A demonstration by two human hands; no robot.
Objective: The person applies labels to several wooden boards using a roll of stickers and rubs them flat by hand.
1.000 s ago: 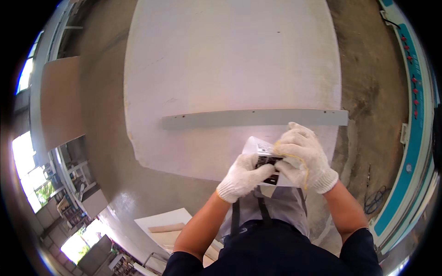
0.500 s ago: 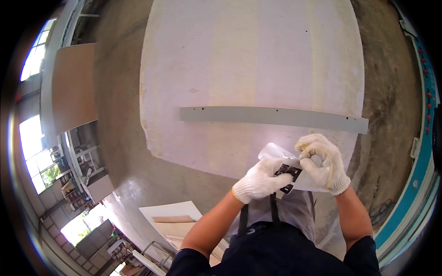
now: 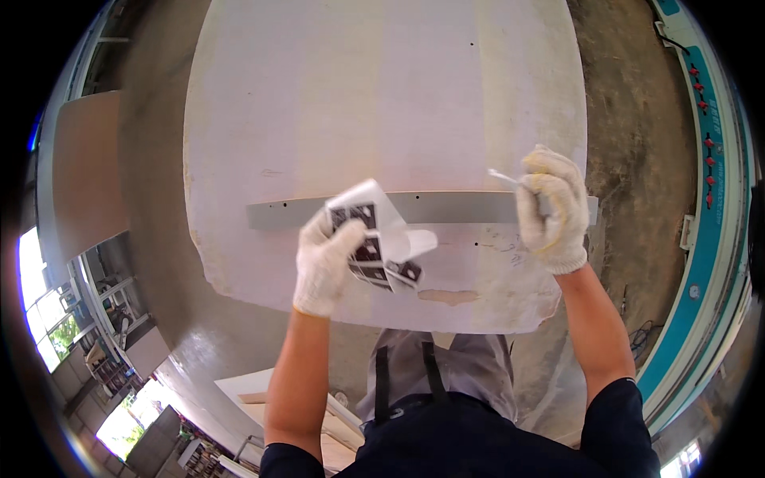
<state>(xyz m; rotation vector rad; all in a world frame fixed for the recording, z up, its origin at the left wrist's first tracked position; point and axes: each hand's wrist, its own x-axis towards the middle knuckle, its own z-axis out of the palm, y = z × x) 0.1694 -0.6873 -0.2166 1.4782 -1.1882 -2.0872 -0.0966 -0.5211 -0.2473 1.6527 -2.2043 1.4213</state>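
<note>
My left hand (image 3: 323,267), in a white knit glove, is closed on a sheet of labels (image 3: 386,219). The sheet is white with black printed blocks and curls at its free end. To the right, my gloved right hand (image 3: 551,209) pinches a thin whitish strip (image 3: 501,176), possibly a label seen edge-on; its face is not visible. Below both hands lies a long narrow grey panel (image 3: 462,207) with small dark holes along it. It rests crosswise on a large pale board (image 3: 335,103), and my right hand hides part of its right end.
A teal and white machine rail (image 3: 701,231) with red knobs runs along the right. Dark cables (image 3: 641,338) lie on the floor beside it. Wooden boards (image 3: 255,390) stand at the lower left, and a brown panel (image 3: 88,171) is at the far left.
My hands have moved apart and forward over the pale board. The left carries the label sheet leftward; the right now holds a thin strip away from it. The view has shifted rightward.
</note>
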